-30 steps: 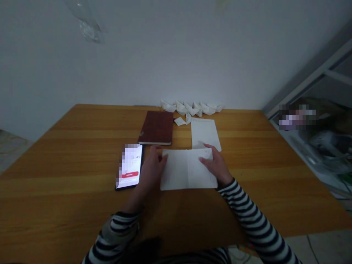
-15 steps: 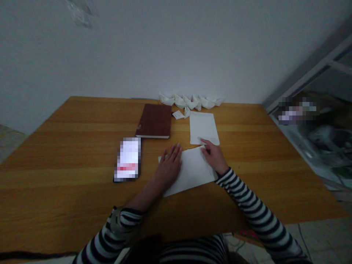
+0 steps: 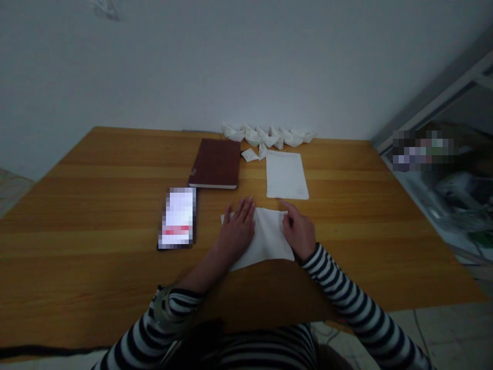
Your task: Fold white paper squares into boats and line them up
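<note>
A white sheet of paper [image 3: 267, 239] lies on the wooden table in front of me. My left hand [image 3: 238, 228] rests flat on its left part, fingers stretched out and pointing away from me. At the right edge, my right hand [image 3: 299, 230] pinches the paper between thumb and fingers, and the sheet bows up slightly there. Its far right corner is partly hidden by that hand. Just beyond the right hand is a second white sheet or pad [image 3: 287, 174], lying flat and apart from the fingers.
A dark red notebook [image 3: 215, 163] lies behind the left hand, with a phone [image 3: 177, 218] nearer me at its left. Several folded white paper shapes [image 3: 269, 136] line the wall, a small folded square [image 3: 250, 155] before them. A shelf with blurred items is at the right.
My right hand has drawn the paper's right edge leftward, and the sheet now bulges. The left hand stays flat on it. The view has tilted slightly.
</note>
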A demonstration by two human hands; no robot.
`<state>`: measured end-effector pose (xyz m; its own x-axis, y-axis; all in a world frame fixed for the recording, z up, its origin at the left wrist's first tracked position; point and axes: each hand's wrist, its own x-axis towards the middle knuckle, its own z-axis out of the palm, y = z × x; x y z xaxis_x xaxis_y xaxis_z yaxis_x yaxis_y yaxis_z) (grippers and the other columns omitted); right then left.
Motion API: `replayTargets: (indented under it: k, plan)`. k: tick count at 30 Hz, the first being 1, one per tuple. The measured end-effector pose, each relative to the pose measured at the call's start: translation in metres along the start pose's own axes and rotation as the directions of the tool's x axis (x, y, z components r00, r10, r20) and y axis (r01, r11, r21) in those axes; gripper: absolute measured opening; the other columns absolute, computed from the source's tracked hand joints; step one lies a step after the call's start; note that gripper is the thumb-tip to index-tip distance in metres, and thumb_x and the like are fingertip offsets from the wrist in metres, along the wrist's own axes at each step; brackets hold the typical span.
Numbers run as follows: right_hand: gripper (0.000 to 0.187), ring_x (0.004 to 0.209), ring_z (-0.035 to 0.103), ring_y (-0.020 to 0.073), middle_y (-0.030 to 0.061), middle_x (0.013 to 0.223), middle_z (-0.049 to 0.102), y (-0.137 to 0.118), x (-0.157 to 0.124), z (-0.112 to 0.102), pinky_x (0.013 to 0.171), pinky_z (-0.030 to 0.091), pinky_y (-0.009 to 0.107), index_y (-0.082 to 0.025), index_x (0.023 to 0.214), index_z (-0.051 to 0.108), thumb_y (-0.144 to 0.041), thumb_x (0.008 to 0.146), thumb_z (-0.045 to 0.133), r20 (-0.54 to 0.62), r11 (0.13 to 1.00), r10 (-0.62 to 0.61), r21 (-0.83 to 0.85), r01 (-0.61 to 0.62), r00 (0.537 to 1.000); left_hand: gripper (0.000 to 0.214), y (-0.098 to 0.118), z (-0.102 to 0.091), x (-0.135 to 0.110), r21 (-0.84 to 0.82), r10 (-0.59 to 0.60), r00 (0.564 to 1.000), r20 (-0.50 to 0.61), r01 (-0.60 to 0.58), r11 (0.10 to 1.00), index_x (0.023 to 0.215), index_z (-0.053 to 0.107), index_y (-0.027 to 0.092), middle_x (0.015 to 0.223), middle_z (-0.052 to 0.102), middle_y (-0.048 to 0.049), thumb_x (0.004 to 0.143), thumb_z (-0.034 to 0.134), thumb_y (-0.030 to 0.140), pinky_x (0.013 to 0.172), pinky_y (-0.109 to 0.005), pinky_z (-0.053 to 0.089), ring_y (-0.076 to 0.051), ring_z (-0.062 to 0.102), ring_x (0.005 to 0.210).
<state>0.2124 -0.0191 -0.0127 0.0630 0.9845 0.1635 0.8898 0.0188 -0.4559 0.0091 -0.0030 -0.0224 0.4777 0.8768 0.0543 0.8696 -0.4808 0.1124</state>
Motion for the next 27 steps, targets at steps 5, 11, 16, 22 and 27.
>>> replayTargets:
  k: [5, 11, 16, 22, 27]
  plan:
    - [0.048, 0.074, 0.068, 0.0202, 0.0079, 0.093, 0.077, 0.000, -0.004, 0.003, 0.069, 0.046, 0.029, -0.021, 0.141, 0.053, -0.021, 0.094, 0.042, -0.014, 1.000, -0.020, -0.009, 0.020, 1.000, 0.054, 0.004, -0.004, 0.001, 0.029, -0.016, 1.000, 0.025, 0.015, 0.999, 0.151, 0.036, 0.011, 0.163, 0.024, -0.0099, 0.099, 0.029, 0.021, 0.119, -0.061, 0.022, -0.028, 0.024, 0.151]
    - [0.047, 0.071, 0.069, 0.0207, 0.0070, 0.092, 0.077, 0.000, -0.006, 0.003, 0.065, 0.044, 0.029, -0.023, 0.140, 0.054, -0.022, 0.094, 0.043, -0.022, 0.999, 0.000, -0.041, -0.001, 1.000, 0.054, 0.006, -0.008, 0.002, 0.038, -0.025, 0.999, 0.034, 0.024, 0.999, 0.151, 0.036, 0.010, 0.163, 0.023, -0.0095, 0.099, 0.028, 0.020, 0.119, -0.062, 0.023, -0.028, 0.023, 0.151]
    - [0.046, 0.069, 0.069, 0.0208, 0.0069, 0.091, 0.078, 0.001, -0.007, -0.001, 0.062, 0.042, 0.029, -0.023, 0.139, 0.054, -0.023, 0.095, 0.043, -0.016, 0.997, 0.024, -0.069, -0.025, 1.000, 0.053, 0.006, -0.007, 0.004, 0.030, -0.023, 0.999, 0.046, 0.022, 0.999, 0.151, 0.036, 0.011, 0.162, 0.025, -0.0095, 0.099, 0.029, 0.020, 0.119, -0.062, 0.023, -0.028, 0.026, 0.150]
    - [0.046, 0.068, 0.067, 0.0202, 0.0058, 0.087, 0.077, 0.001, -0.007, -0.002, 0.061, 0.040, 0.028, -0.023, 0.139, 0.054, -0.024, 0.094, 0.044, 0.002, 0.994, 0.049, -0.095, -0.049, 0.999, 0.051, 0.011, -0.006, -0.004, 0.058, -0.047, 0.999, 0.025, 0.046, 0.997, 0.149, 0.040, 0.006, 0.163, 0.022, -0.0165, 0.101, 0.033, 0.021, 0.119, -0.059, 0.025, -0.035, 0.020, 0.151]
    - [0.046, 0.069, 0.067, 0.0190, 0.0053, 0.087, 0.076, 0.000, -0.007, -0.003, 0.063, 0.040, 0.027, -0.023, 0.140, 0.054, -0.022, 0.095, 0.044, 0.009, 0.996, 0.023, -0.090, -0.022, 1.000, 0.053, 0.014, -0.006, -0.016, 0.035, 0.029, 0.998, 0.049, -0.031, 0.999, 0.151, 0.035, 0.005, 0.162, 0.024, -0.0157, 0.100, 0.030, 0.015, 0.119, -0.055, 0.029, -0.032, 0.023, 0.150]
